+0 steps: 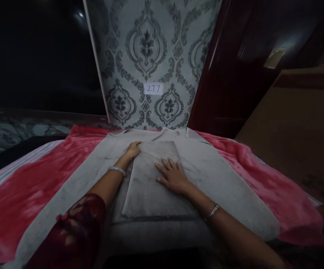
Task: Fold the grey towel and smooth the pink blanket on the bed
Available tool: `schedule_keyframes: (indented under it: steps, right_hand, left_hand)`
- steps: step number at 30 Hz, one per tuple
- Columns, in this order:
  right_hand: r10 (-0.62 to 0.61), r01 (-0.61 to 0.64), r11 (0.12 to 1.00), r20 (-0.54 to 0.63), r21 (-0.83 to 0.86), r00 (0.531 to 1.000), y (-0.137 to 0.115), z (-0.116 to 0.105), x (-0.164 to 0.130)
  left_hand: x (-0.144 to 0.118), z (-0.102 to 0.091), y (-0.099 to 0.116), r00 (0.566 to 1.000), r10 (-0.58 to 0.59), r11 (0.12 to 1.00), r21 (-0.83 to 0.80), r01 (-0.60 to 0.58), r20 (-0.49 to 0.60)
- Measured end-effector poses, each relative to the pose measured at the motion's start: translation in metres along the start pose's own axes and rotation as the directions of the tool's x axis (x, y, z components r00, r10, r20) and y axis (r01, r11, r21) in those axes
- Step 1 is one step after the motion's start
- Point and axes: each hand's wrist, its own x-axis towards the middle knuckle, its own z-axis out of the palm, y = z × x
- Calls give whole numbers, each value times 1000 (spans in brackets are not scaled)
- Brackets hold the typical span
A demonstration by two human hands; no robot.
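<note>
A folded grey cloth (153,198), soft and faintly mottled, lies as a flat rectangle on a larger light grey sheet (231,190). At its far left corner is my left hand (134,150), its fingers closed on the edge. Spread fingers of my right hand (174,176) press flat on the upper right part of the folded cloth. The layers beneath the cloth are partly hidden by my arms and shadow.
A red plush blanket (44,183) spreads under the grey sheet on both sides. Beyond stands a patterned wall (147,48) with a paper label (153,88) reading 277. A cardboard box (296,127) is at the right, beside a dark red glossy panel (220,71).
</note>
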Motion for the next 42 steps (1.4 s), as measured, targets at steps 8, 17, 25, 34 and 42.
schedule_keyframes:
  steps: [8,17,25,34,42]
  right_hand:
    - [-456,452,890,66,66,888,-44,12,3]
    - [-634,617,767,62,174,771,-54,23,-18]
    - [-448,457,849,-95,267,889,-39,-9,-2]
    - [-70,72,997,-76,30,995,11,15,15]
    - [-320,316,933,-4,172,948,-2,-2,4]
  left_hand:
    - [-9,5,-10,992,126,992,25,-126,21]
    - [-7,1,-21,996,84,994,66,-84,14]
    - [-32,3,24,984,169,926,351,-138,-57]
    - [-93,23,10,948,215,689,652,-317,234]
    - [-44,11,58,856,331,640,572,-513,397]
